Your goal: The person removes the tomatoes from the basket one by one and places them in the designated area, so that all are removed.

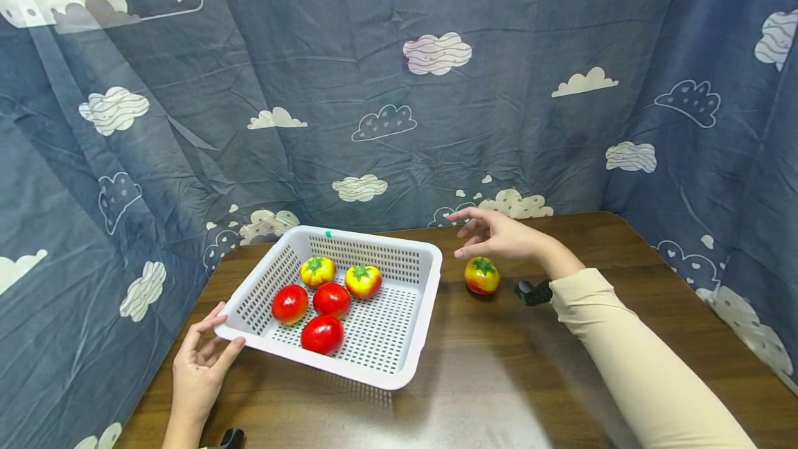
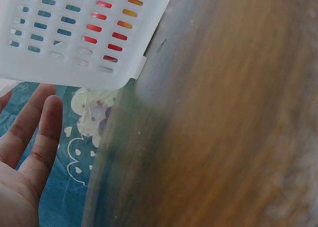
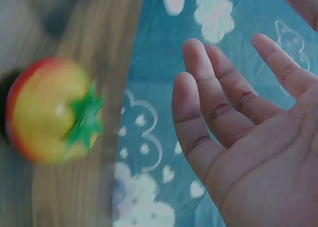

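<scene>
A white perforated plastic basket (image 1: 411, 369) stands on the wooden table. In it lie two toy tomatoes (image 1: 318, 271) with green tops and yellow-red skins, and three glossy red toy fruits (image 1: 322, 335) whose exact kind I cannot tell. My left hand (image 1: 201, 366) holds the basket's near left corner, thumb and fingers at the rim. Another yellow-red toy tomato (image 1: 482, 276) sits on the table right of the basket. Just above and behind it hovers my right hand (image 1: 499, 235), fingers loosely bent and apart from it. The right wrist view shows this tomato beside the bare palm (image 3: 268, 162).
The brown wooden table (image 1: 474, 380) extends in front and to the right. A blue cloud-patterned curtain (image 1: 349, 89) hangs behind it and along both sides. Dark wrist devices (image 1: 533, 292) show by both wrists.
</scene>
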The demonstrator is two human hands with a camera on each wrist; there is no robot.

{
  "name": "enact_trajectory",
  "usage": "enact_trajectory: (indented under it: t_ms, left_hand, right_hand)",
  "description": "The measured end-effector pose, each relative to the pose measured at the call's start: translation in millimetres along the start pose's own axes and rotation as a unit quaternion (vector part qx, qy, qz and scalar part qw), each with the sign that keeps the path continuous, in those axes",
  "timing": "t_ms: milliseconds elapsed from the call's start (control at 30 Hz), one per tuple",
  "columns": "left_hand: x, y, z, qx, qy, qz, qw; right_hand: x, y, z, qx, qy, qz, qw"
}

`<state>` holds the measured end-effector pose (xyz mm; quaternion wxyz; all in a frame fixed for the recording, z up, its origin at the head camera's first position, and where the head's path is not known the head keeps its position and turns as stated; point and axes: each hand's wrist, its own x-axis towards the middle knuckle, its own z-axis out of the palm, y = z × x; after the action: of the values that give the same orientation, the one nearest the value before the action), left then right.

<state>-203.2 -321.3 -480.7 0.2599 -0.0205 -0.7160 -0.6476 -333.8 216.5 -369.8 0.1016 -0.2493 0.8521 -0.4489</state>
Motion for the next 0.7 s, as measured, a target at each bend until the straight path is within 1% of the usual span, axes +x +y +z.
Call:
enact_trajectory:
  t_ms: [233, 467, 700]
  left_hand:
    - [0.5, -2.7, -1.2, 0.012, -0.007, 0.011, 0.9998]
    - [0.7, -1.5, -0.8, 0.018, -0.001, 0.002, 0.9998]
    - [-0.9, 2.4, -0.3, 0.015, 0.001, -0.004, 0.9999]
  right_hand:
    - [13.5, -24.8, 16.9, 0.019, -0.045, -0.015, 0.9987]
    - [28.7, -45.2, 36.7, 0.032, -0.080, -0.025, 0.9960]
    - [48.2, -63.2, 59.8, 0.038, -0.115, -0.055, 0.9911]
